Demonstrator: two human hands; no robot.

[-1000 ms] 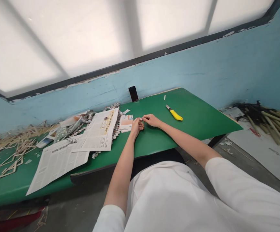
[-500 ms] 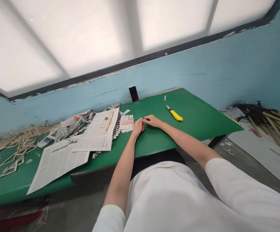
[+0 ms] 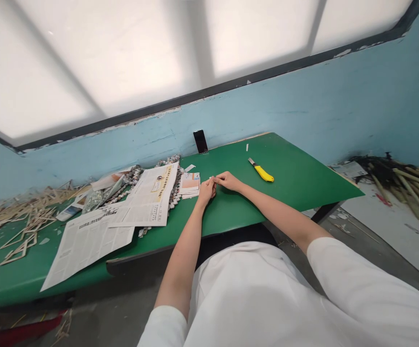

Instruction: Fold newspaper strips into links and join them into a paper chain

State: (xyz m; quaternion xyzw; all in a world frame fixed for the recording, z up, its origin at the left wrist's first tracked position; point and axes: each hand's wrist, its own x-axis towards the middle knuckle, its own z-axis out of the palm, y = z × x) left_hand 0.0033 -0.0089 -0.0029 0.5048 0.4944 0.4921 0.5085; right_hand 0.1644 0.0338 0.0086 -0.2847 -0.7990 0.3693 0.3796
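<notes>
My left hand [image 3: 206, 190] is closed, its fingers curled, above the green table [image 3: 231, 212] near its front edge. Thumb and fingers of my right hand [image 3: 228, 181] pinch together against the left fingertips. A tiny pale bit shows where the fingertips meet, too small to name. Just left of my hands lies a small stack of cut paper pieces [image 3: 189, 186], orange and white on top. Beyond my right hand rests a yellow-handled knife [image 3: 262, 171] with its blade pointing away from me.
Newspaper sheets [image 3: 146, 197] lie over folded-paper chains [image 3: 175, 195] on the left. Farther left are thin wooden strips [image 3: 32, 231] in a loose heap. A phone [image 3: 200, 141] leans on the blue wall. Bamboo sticks [image 3: 417, 185] lie at right, beyond the table.
My right fingers have drawn slightly closer together over the left fingertips. Everything on the table stays where it was.
</notes>
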